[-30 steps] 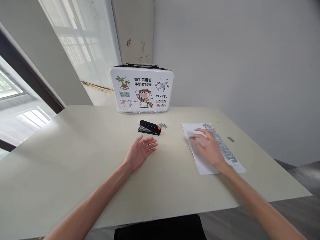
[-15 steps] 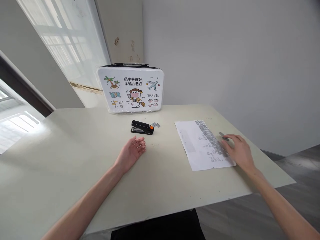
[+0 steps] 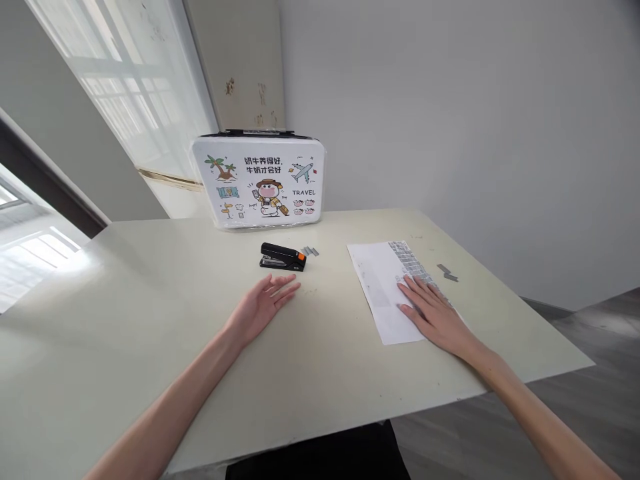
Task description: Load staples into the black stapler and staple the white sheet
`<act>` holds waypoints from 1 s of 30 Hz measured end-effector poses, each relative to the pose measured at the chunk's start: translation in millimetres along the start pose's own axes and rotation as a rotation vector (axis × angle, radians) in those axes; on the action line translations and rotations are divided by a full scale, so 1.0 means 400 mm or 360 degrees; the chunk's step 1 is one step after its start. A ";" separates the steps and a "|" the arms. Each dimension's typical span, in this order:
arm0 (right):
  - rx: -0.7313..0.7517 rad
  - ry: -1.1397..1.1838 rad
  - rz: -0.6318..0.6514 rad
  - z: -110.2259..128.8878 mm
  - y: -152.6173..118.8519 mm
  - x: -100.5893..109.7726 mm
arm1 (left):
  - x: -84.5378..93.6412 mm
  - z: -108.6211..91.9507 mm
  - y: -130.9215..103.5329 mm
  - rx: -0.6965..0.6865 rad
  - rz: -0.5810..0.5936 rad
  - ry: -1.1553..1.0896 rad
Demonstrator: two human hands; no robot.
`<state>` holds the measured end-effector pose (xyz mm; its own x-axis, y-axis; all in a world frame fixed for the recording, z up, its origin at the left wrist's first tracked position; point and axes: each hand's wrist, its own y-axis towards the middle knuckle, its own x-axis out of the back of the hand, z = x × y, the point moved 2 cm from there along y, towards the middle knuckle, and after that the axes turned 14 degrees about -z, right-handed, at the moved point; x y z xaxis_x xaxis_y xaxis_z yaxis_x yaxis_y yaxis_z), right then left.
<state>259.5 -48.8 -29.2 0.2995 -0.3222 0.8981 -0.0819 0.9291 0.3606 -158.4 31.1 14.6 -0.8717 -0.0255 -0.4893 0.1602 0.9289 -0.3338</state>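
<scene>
My right hand lies flat with spread fingers over the lower right part of a printed sheet of paper. To the right of the sheet, grey strips of staples rest on the table, apart from that hand. My left hand rests on its side on the table, fingers loosely stretched out and holding nothing. Just beyond its fingertips stands a black stapler with an orange button. More staple strips lie against or close beside the stapler's right end.
At the back of the pale table stands a white case with cartoon prints and a black handle. A grey wall rises behind. The table's right edge slants towards the floor on that side.
My right hand has left the staple strips at the right and moved left onto the paper, flattening out. My left hand's fingers have straightened a little.
</scene>
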 end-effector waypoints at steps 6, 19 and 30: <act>0.0005 -0.0036 -0.0029 0.048 -0.030 0.001 | 0.014 -0.027 0.037 -0.0025 -0.0097 -0.0115; 0.0121 0.0221 -0.0039 0.311 -0.138 -0.010 | 0.008 -0.012 0.032 -0.0491 -0.0146 0.0366; -0.0307 0.1061 -0.0043 0.493 -0.102 0.062 | 0.077 -0.030 0.003 -0.1547 0.0168 0.2489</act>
<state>82.8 -130.5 27.8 0.8240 -0.2230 0.5209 0.0858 0.9578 0.2742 -190.5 35.9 8.9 -0.5497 -0.1627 0.8194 0.4392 0.7780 0.4492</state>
